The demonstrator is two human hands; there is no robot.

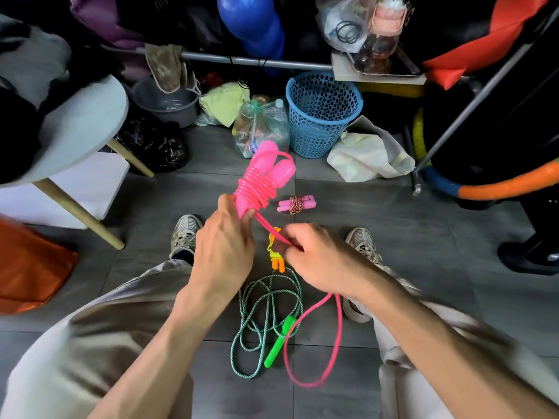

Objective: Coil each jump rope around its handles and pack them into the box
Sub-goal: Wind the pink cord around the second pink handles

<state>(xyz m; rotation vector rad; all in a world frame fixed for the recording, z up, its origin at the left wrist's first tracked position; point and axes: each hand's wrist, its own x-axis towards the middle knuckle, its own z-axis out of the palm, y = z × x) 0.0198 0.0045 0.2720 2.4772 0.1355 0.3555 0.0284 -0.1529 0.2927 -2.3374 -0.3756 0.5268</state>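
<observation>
My left hand (225, 246) grips the lower end of two bright pink handles (266, 173), which point up and away and carry many turns of pink cord. My right hand (314, 255) pinches the loose pink cord (335, 337) close to the handles; the rest of it hangs in a loop down to the floor. On the tiles lie a small coiled rope with pale pink handles (296, 204), a coiled yellow rope with orange handles (276, 252) partly behind my right hand, and an uncoiled green rope with green handles (269, 316). No box is in view.
A blue perforated basket (322, 113) stands ahead, with a bag of plastic bottles (260, 125) beside it. A round white table (81, 125) with wooden legs is at the left, an orange bag (27, 267) below it. My shoes (184, 231) frame the ropes. A cloth (369, 152) lies at the right.
</observation>
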